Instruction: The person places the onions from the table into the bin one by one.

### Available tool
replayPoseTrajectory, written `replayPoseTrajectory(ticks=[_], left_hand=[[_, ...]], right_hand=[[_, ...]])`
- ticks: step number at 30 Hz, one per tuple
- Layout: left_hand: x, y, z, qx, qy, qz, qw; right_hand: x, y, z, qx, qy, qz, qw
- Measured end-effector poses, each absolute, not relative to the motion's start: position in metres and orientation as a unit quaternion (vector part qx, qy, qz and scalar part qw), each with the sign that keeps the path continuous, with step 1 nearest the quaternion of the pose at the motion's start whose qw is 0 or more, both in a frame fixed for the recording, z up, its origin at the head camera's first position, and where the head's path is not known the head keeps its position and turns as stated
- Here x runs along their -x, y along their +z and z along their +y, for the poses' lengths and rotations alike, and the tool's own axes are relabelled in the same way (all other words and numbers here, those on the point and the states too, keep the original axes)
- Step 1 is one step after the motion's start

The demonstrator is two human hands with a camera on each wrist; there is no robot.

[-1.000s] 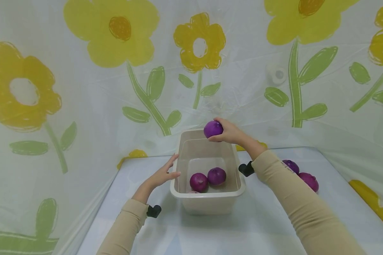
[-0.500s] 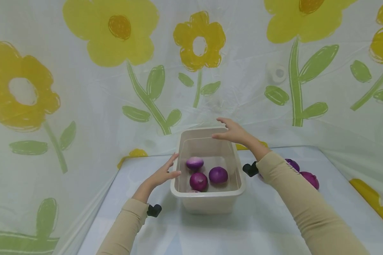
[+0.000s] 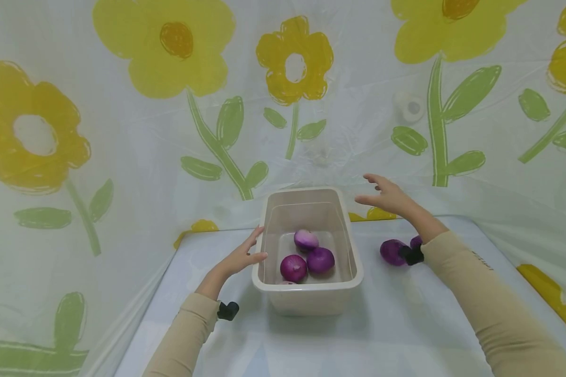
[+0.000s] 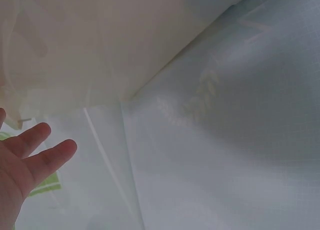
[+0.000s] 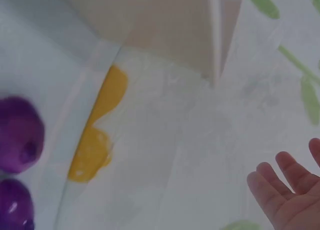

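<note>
We are resting the released left hand point(image 3: 238, 257) against the smooth beige plastic bin point(image 3: 307, 299) holding three round red onions point(image 3: 319, 259); our released right hand point(image 3: 388, 196) is hovering beside it.

A: Onions on table: count?
B: One point(image 3: 392, 251) clear; another point(image 3: 416, 241) mostly behind the right sleeve point(image 3: 471, 283).
A: In bin point(image 3: 306, 296)?
B: Fourth onion point(image 3: 285, 283) hidden under near rim.
</note>
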State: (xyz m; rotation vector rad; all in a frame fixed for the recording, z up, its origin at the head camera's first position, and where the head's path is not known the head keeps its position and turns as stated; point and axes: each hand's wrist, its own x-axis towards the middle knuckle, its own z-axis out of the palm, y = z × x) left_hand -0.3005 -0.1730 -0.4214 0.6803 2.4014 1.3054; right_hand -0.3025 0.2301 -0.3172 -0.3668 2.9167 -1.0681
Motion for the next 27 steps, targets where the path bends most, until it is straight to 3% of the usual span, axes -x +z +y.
replayPoseTrajectory(ticks=[7, 14, 27], left_hand=[[0.302, -0.425, -0.175, -0.245, 0.456, 0.841, 0.158], [0.286, -0.399, -0.169, -0.243, 0.454, 0.839, 0.175], [0.281, -0.395, -0.168, -0.245, 0.458, 0.836, 0.175]], right_hand=[[0.287, -0.338, 0.281, 0.067, -0.338, 0.938, 0.025], [0.271, -0.365, 0.327, 0.026, -0.340, 0.939, 0.047], [0.246, -0.417, 0.373, -0.013, -0.346, 0.936, 0.062]])
